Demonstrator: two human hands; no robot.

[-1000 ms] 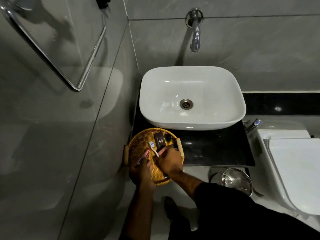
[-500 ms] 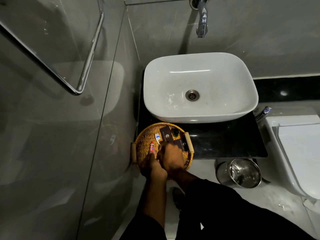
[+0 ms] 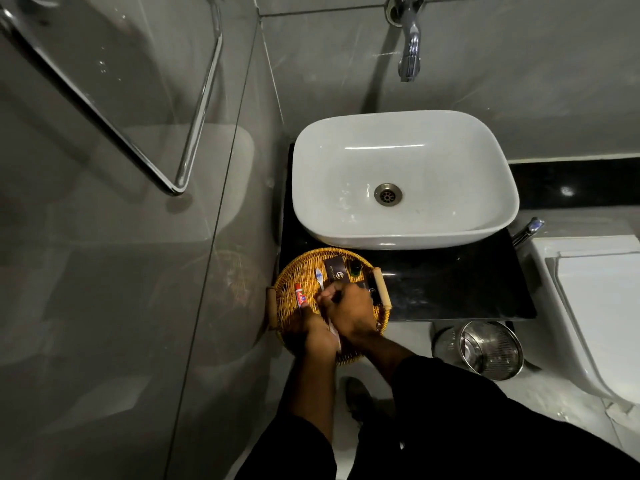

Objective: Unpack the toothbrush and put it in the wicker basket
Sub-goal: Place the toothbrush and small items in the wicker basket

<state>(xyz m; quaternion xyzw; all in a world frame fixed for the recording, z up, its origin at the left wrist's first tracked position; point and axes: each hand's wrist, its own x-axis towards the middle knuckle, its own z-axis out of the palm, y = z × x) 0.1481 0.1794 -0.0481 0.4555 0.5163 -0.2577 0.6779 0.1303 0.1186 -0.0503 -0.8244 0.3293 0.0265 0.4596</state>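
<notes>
A round wicker basket (image 3: 294,271) with two wooden handles sits on the black counter at the front left of the sink. Both of my hands are over it. My right hand (image 3: 349,310) pinches a white toothbrush (image 3: 319,276); its blue-and-white head points toward the sink and its handle runs back between my hands. My left hand (image 3: 311,332) grips a small red toothpaste tube (image 3: 300,296) that sticks out past my fingers. I can see no wrapper on the brush head.
Dark sachets (image 3: 335,269) and a small green bottle (image 3: 354,268) lie in the basket's far half. A white basin (image 3: 433,233) stands behind it under a wall tap (image 3: 410,60). A steel bin (image 3: 491,349) and a toilet (image 3: 595,306) are at the right, a glass screen (image 3: 214,237) at the left.
My hands have drawn closer together over the basket. The toothpaste tube has swung from slanting left to pointing toward the sink. The view has shifted closer.
</notes>
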